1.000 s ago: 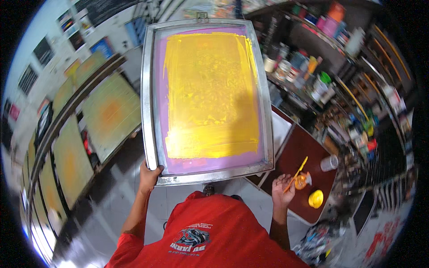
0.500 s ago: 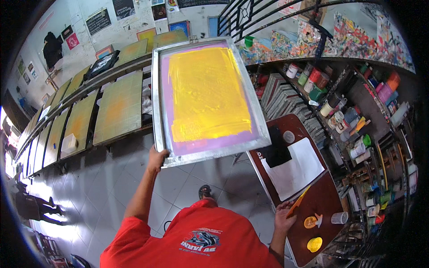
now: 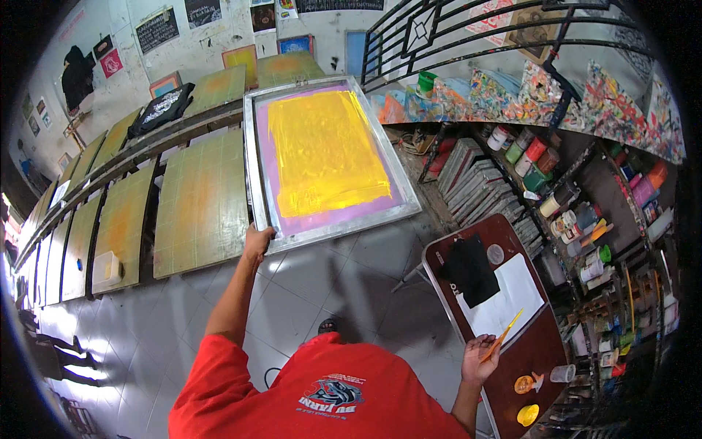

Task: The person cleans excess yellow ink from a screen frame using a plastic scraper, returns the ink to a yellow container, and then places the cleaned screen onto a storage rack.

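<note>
Left hand: the left hand (image 3: pixel 257 243) is curled tight around the near left corner of the big metal frame (image 3: pixel 344 233).
Frame: it is up in front of the person, right of a green board (image 3: pixel 201 208); I can't tell if they touch. Yellow paint (image 3: pixel 325 150) covers its middle.
Right hand: the right hand (image 3: pixel 479 358) has bent fingers holding an orange stick (image 3: pixel 503 338).
Table: the brown table (image 3: pixel 525 360) has white paper (image 3: pixel 508 300), black cloth (image 3: pixel 470 271) and a yellow cup (image 3: pixel 527 415).
</note>
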The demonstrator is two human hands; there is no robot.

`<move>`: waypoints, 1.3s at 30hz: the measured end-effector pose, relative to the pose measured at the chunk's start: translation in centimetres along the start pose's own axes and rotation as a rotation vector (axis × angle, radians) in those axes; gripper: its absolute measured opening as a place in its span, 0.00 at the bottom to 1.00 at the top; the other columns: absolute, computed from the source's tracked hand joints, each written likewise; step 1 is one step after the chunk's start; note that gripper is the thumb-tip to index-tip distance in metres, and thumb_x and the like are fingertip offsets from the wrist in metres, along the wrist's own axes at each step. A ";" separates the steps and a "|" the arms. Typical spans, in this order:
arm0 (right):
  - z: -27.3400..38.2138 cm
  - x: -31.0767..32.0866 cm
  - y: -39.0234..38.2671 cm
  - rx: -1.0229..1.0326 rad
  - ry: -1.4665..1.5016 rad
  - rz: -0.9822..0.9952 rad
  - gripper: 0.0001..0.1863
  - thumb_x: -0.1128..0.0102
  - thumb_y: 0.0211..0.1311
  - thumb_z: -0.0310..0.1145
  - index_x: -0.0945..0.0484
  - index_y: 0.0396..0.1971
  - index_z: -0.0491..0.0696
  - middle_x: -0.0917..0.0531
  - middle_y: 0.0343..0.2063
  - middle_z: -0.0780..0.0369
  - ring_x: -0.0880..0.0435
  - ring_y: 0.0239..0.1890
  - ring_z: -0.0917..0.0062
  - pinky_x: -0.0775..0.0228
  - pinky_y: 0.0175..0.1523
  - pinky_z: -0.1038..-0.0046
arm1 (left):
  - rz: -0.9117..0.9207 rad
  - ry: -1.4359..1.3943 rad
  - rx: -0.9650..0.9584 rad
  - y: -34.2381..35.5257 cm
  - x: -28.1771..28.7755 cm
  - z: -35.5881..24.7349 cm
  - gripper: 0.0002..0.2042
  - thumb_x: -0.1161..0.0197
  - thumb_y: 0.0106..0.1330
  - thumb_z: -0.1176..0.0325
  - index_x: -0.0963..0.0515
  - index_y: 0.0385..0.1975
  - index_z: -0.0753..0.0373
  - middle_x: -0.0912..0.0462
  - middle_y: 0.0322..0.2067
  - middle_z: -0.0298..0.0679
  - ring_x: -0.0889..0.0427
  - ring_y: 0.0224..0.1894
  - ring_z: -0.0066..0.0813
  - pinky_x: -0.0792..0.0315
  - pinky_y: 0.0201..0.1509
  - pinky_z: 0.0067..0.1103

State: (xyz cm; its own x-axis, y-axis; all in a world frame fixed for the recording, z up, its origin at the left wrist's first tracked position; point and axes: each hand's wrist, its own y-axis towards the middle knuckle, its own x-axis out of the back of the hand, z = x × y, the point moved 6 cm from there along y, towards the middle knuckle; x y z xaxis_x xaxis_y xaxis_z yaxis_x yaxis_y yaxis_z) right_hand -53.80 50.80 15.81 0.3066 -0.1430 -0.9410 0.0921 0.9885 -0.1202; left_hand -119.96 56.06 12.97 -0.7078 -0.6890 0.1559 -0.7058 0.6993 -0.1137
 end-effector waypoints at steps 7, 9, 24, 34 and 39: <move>-6.8 -3.7 1.3 0.022 0.051 -0.003 0.12 0.50 0.63 0.40 0.23 0.35 0.48 0.19 0.35 0.65 0.23 0.42 0.71 0.35 0.48 0.65 | 0.044 -0.031 0.004 7.8 -0.1 1.4 0.14 0.40 0.47 0.74 0.25 0.35 0.71 0.21 0.29 0.38 0.24 0.28 0.25 0.31 0.34 0.21; -8.0 -4.1 1.6 0.009 0.045 0.002 0.12 0.50 0.62 0.40 0.23 0.36 0.49 0.19 0.36 0.65 0.23 0.42 0.71 0.35 0.47 0.65 | 0.041 -0.092 0.004 9.0 0.0 2.0 0.13 0.39 0.48 0.74 0.25 0.35 0.69 0.21 0.27 0.37 0.25 0.26 0.25 0.31 0.33 0.22; -11.5 -5.3 3.8 0.050 0.038 -0.024 0.12 0.50 0.63 0.40 0.26 0.39 0.48 0.21 0.37 0.65 0.24 0.42 0.73 0.36 0.47 0.67 | 0.011 -0.034 0.102 10.1 -0.7 1.9 0.14 0.39 0.47 0.74 0.25 0.35 0.71 0.20 0.29 0.40 0.23 0.28 0.27 0.29 0.35 0.22; -12.0 -3.8 0.7 0.109 -0.019 -0.048 0.13 0.52 0.63 0.41 0.27 0.43 0.50 0.22 0.36 0.65 0.25 0.42 0.75 0.36 0.45 0.67 | -0.100 0.406 -0.024 10.1 -0.9 0.7 0.18 0.40 0.46 0.63 0.24 0.31 0.74 0.19 0.28 0.51 0.19 0.31 0.40 0.28 0.39 0.28; -11.6 -3.3 -3.0 0.138 -0.129 -0.184 0.14 0.50 0.63 0.42 0.28 0.45 0.53 0.21 0.40 0.66 0.25 0.42 0.77 0.38 0.44 0.71 | -0.013 0.363 -0.081 11.9 0.5 3.0 0.18 0.37 0.49 0.59 0.22 0.29 0.72 0.19 0.27 0.44 0.21 0.30 0.32 0.28 0.37 0.27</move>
State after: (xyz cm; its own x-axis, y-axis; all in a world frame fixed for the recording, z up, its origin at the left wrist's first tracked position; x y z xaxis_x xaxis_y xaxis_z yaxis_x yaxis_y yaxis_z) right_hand -66.05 48.86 15.57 0.3905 -0.3335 -0.8581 0.2832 0.9304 -0.2327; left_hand -128.80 63.43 8.71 -0.6317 -0.5953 0.4965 -0.6995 0.7138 -0.0341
